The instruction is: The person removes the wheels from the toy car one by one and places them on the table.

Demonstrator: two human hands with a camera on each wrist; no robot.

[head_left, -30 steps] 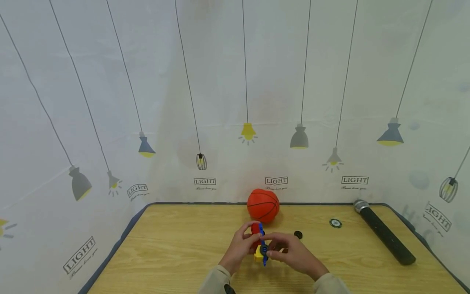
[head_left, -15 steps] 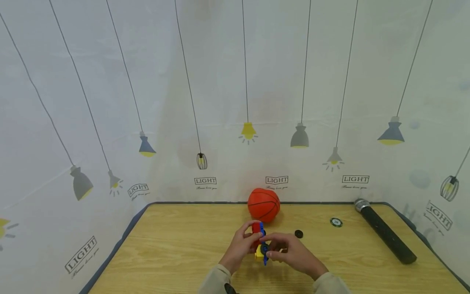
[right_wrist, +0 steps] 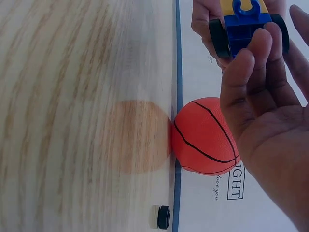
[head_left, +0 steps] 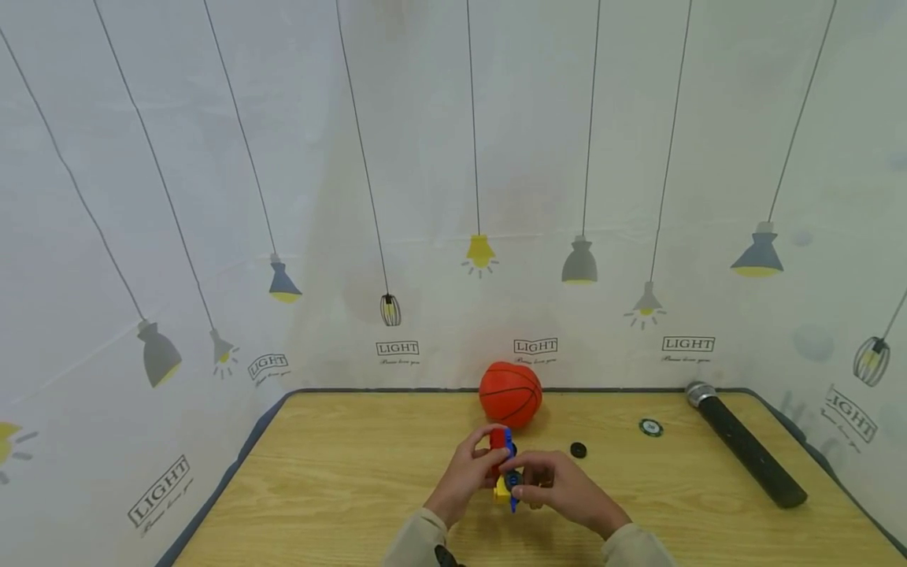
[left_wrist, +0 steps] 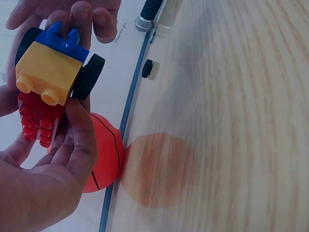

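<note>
A toy car built of blocks [left_wrist: 50, 67] is held above the table between both hands. It has a blue base with a hook [right_wrist: 246, 29], a yellow block [head_left: 502, 490], a red block [head_left: 499, 441] and black wheels [left_wrist: 88, 76]. My left hand [head_left: 460, 472] grips the red block's end with thumb and fingers. From the other side my right hand [head_left: 563, 488] holds the wheel at the yellow end, thumb and curled fingers around it. Its fingertips [right_wrist: 260, 41] lie close against the blue underside. The far wheels are partly hidden.
Behind the hands sits a red toy basketball [head_left: 510, 394] at the table's back edge. A loose black wheel [head_left: 578, 450] lies right of the hands, then a poker chip [head_left: 650, 428] and a black microphone [head_left: 747, 445]. A printed cloth wall [head_left: 439, 157] surrounds the wooden table [head_left: 340, 472].
The head view has shifted slightly. Both hands keep their hold on the toy car with hardly any motion.
</note>
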